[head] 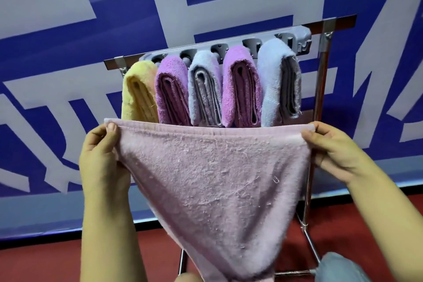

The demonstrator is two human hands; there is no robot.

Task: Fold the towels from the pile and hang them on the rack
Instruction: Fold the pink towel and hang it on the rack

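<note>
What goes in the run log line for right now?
step: folding | left hand: pinches pink towel corner | right hand: pinches other corner | rack: five folded towels hung

Five folded towels (210,89) on one rack (320,89), one pink towel (215,181), two hands (103,155), perhaps another towel (338,268) below.

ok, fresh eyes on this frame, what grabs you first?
The pale pink towel fills the lower centre, stretched by its top corners between the left hand and right hand. Behind it, five folded towels hang in a row on the rack, against a blue banner.
</note>
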